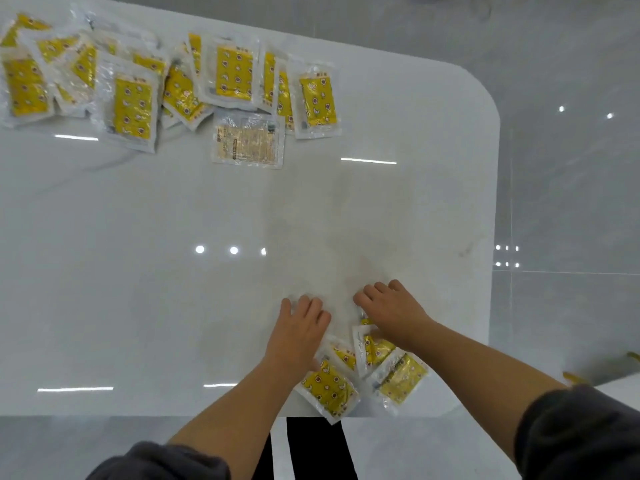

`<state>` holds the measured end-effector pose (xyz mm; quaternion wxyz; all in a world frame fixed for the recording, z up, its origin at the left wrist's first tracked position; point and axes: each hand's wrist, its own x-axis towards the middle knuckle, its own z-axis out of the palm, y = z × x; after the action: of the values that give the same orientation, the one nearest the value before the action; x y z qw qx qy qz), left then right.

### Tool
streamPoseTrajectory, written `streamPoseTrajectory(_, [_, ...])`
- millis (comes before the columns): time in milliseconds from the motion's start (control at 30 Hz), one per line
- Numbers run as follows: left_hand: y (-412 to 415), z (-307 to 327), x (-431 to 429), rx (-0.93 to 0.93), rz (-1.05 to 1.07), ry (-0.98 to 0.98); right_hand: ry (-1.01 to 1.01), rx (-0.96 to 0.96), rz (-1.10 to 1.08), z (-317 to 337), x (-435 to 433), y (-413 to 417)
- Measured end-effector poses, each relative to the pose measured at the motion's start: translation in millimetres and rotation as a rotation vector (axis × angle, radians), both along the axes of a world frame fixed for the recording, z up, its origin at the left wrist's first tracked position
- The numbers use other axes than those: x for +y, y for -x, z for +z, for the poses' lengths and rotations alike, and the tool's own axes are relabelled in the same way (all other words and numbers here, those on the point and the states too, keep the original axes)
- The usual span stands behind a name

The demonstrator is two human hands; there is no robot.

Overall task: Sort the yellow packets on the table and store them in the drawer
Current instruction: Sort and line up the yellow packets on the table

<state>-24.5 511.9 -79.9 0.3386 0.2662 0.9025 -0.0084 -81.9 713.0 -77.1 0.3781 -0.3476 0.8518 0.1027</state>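
Several yellow packets in clear wrap lie scattered in a loose pile (131, 84) along the far left of the white table (173, 271). One packet (247, 140) in front of that pile lies with its pale printed side up. A small bunch of yellow packets (363, 372) sits at the near edge, partly under my hands. My left hand (301, 330) rests flat, palm down, on the left side of this bunch. My right hand (391, 310) presses, fingers curled, on its right side. No drawer is in view.
The table's rounded far right corner (485, 84) and right edge border a glossy tiled floor (571, 168). A dark table leg (315, 448) shows below the near edge. Something yellow (575, 377) peeks in at the right, blurred.
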Motion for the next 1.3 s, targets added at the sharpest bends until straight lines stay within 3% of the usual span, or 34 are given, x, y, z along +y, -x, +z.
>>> streamPoseTrajectory(167, [1,-6,-3,-0.029,0.033,-0.079,-0.059,-0.027,-0.026,-10,-2,0])
streamPoseTrajectory(500, [10,-5,3,-0.015,0.151,-0.053,-0.055,-0.082,-0.124,-5,-4,-1])
streamPoseTrajectory(767, [52,-2,-40,-0.252,0.613,-0.301,-0.081,-0.268,-0.369,19,-13,34])
streamPoseTrajectory(967, [92,17,-74,-0.230,0.909,-0.382,0.078,-0.321,-0.650,41,-22,81])
streamPoseTrajectory(1100, [108,26,-96,-0.172,1.029,-0.400,0.218,-0.350,-0.932,53,-26,101])
streamPoseTrajectory(1300, [120,30,-122,-0.082,1.212,-0.422,0.398,-0.426,-1.180,69,-41,115])
